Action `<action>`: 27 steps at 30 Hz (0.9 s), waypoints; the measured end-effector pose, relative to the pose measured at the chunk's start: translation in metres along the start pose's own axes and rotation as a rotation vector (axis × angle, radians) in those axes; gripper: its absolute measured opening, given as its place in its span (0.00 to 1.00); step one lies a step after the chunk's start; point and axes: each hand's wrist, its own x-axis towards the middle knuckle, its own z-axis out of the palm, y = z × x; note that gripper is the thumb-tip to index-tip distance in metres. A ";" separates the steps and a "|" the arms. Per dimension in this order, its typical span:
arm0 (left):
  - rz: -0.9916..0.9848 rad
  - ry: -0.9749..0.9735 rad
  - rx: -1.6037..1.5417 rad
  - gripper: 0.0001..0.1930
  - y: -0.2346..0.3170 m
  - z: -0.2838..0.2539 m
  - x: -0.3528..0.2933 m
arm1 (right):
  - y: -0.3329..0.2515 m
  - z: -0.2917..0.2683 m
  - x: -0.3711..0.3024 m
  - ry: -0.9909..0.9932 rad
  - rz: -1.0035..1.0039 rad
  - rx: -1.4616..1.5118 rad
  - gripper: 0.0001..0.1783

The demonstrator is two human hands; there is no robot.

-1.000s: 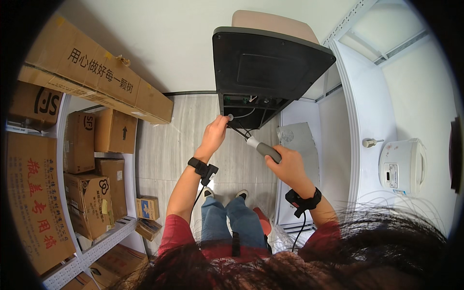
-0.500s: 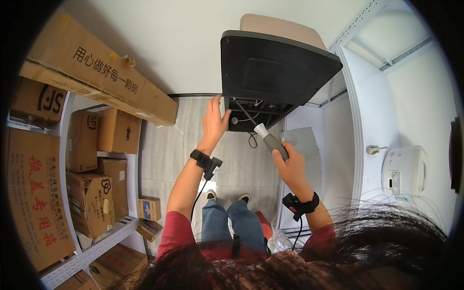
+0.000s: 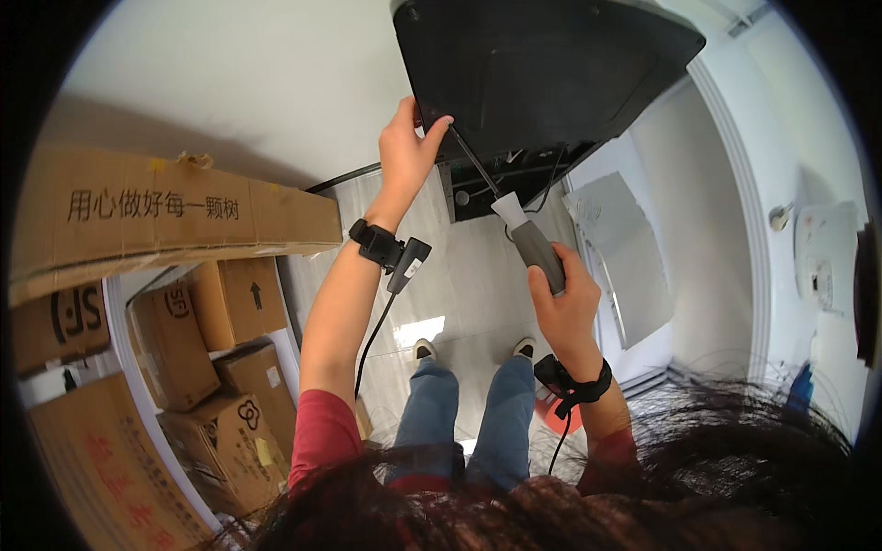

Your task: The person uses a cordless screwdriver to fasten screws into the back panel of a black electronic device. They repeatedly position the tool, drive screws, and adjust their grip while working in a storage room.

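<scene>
My right hand (image 3: 565, 298) is wrapped around the grey handle of a screwdriver (image 3: 531, 243). Its long shaft slants up and left, and the tip meets the lower left edge of a large black panel (image 3: 542, 78). At that corner my left hand (image 3: 410, 151) grips the panel's edge, the thumb on the front face close to the screwdriver tip and the fingers around the side. Beneath the panel a dark housing (image 3: 473, 195) shows inner parts and a black cable. The screw or hole at the tip is too small to make out.
On the left, cardboard boxes (image 3: 234, 298) fill a white shelf, with a long carton (image 3: 165, 207) on top. A grey sheet (image 3: 625, 253) leans at the right beside white shelving. A white appliance (image 3: 822, 248) is farther right. A red stool (image 3: 559, 413) stands near my right leg.
My view has tilted and come closer to the panel. My left hand has gone from beside the housing to the panel's edge, and the screwdriver tip has moved up to that edge.
</scene>
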 end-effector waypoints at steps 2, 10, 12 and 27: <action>0.016 0.002 0.007 0.20 0.000 0.001 0.002 | 0.000 0.011 -0.003 0.027 -0.008 0.003 0.18; 0.066 0.027 0.066 0.19 -0.001 0.003 -0.001 | 0.002 0.037 -0.009 0.072 -0.027 -0.043 0.18; 0.048 0.012 0.079 0.19 0.001 0.001 0.000 | 0.002 0.039 -0.009 0.077 -0.032 -0.046 0.18; 0.055 0.015 0.013 0.19 -0.003 0.003 0.001 | -0.010 0.046 -0.005 0.132 -0.048 -0.096 0.19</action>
